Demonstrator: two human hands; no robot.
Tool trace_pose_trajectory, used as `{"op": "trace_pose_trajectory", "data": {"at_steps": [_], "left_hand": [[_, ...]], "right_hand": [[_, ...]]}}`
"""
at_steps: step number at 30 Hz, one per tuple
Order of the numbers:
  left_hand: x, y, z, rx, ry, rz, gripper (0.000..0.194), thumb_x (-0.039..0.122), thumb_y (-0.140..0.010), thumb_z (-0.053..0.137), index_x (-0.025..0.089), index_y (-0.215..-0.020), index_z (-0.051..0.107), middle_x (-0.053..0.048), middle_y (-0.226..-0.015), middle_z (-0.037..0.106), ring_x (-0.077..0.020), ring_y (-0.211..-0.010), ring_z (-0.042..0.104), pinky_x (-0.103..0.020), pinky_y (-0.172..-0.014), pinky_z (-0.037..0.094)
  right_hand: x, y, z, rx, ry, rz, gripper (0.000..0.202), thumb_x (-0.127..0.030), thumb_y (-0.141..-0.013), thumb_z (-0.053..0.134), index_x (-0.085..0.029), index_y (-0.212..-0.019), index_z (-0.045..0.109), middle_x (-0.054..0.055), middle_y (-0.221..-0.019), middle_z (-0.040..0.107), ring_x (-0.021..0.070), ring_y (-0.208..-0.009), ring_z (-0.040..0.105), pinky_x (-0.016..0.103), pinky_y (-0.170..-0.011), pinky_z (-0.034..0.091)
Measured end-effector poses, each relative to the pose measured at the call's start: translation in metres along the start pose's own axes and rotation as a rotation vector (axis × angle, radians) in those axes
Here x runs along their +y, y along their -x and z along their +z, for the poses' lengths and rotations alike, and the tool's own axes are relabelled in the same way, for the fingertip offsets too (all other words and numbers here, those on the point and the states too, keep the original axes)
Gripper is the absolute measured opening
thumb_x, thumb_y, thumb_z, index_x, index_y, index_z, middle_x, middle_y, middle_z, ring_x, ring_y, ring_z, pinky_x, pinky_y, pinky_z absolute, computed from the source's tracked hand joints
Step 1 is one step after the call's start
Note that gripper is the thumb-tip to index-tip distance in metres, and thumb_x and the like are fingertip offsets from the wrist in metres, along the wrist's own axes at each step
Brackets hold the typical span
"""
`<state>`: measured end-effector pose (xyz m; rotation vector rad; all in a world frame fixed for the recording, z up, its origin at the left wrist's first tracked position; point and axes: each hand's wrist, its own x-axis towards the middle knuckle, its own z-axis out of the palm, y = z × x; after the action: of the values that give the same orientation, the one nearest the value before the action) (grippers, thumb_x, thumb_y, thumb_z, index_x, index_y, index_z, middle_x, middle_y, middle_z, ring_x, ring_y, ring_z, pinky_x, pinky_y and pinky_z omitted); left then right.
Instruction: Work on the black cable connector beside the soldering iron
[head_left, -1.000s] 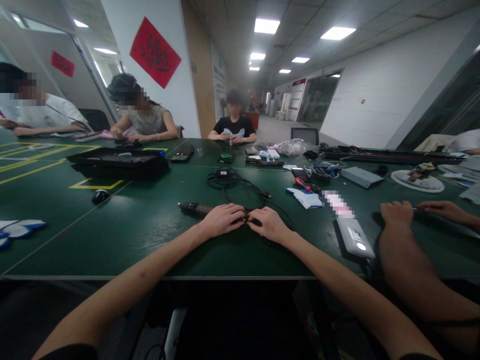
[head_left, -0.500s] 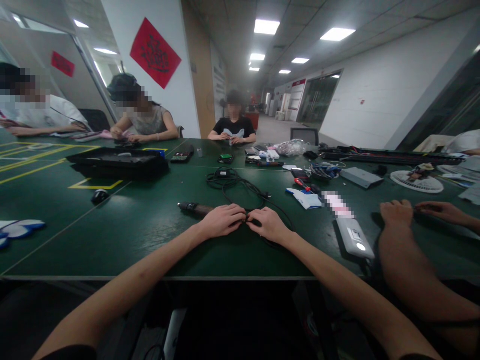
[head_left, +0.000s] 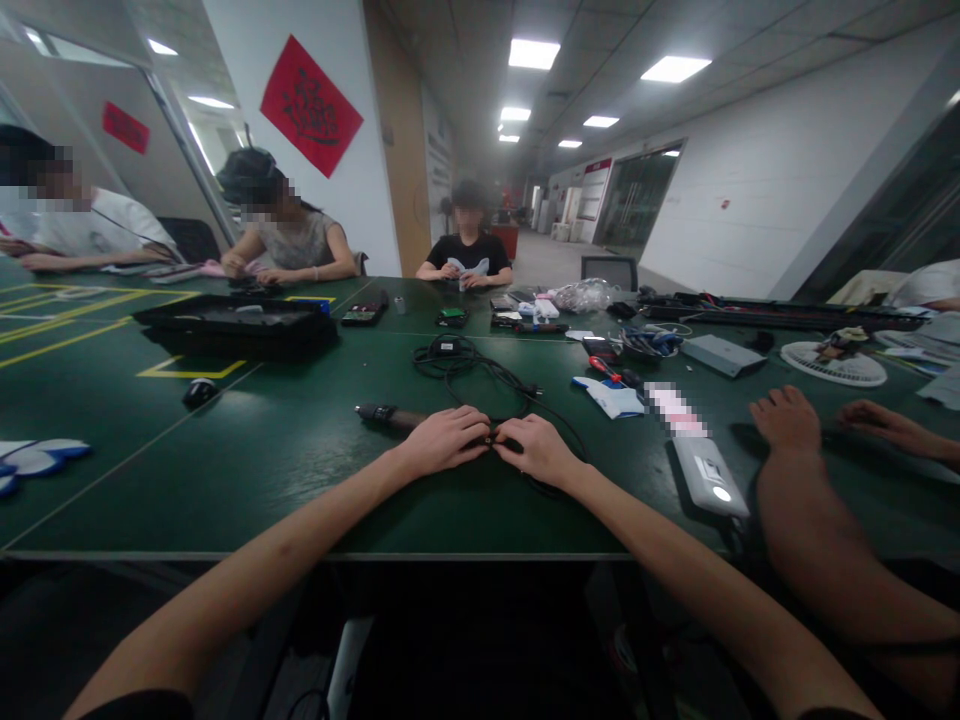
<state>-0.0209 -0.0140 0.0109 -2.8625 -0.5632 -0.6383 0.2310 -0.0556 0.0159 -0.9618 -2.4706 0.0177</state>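
Note:
An electric screwdriver (head_left: 390, 416) lies on the green table, its bit end pointing left. My left hand (head_left: 450, 437) is closed over its rear end. Facing it, my right hand (head_left: 536, 447) pinches the end of a black cable (head_left: 562, 425) at the back of the screwdriver. Fingertips of both hands nearly meet there, and they hide most of the joint. Beyond my hands the cable runs in loops to a small black box with a white label (head_left: 448, 346).
To the right are a white and blue glove (head_left: 616, 397), a red-handled tool (head_left: 602, 368) and a white device (head_left: 709, 475). A co-worker's hands (head_left: 787, 420) rest further right. A black tray (head_left: 240, 330) and a mouse (head_left: 200, 392) lie left.
My hands and the screwdriver hold almost the same place. At the right, the co-worker's nearer hand has lifted and spread its fingers slightly, moving apart from the other hand.

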Motion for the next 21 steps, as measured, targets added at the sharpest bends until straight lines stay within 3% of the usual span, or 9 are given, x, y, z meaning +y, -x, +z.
{"op": "trace_pose_trajectory", "data": {"at_steps": [14, 21], "left_hand": [[0.0012, -0.0005, -0.0011, -0.025, 0.006, 0.013, 0.022, 0.033, -0.103, 0.052, 0.023, -0.12, 0.062, -0.008, -0.129, 0.062, -0.0225, -0.123, 0.058, -0.037, -0.103, 0.051], [-0.0002, 0.0002, 0.0009, -0.023, 0.003, 0.009, 0.025, 0.038, -0.102, 0.054, 0.023, -0.12, 0.061, -0.009, -0.131, 0.062, -0.0238, -0.124, 0.057, -0.038, -0.104, 0.051]], "right_hand": [[0.002, 0.0004, 0.001, -0.008, 0.0, -0.009, 0.005, -0.021, -0.097, 0.066, -0.021, -0.102, 0.066, 0.005, -0.105, 0.074, 0.02, -0.096, 0.068, 0.033, -0.088, 0.043], [0.0007, 0.0003, -0.0002, -0.006, -0.003, -0.007, 0.005, -0.021, -0.096, 0.066, -0.021, -0.102, 0.066, 0.005, -0.106, 0.074, 0.0204, -0.097, 0.068, 0.033, -0.089, 0.044]]}}
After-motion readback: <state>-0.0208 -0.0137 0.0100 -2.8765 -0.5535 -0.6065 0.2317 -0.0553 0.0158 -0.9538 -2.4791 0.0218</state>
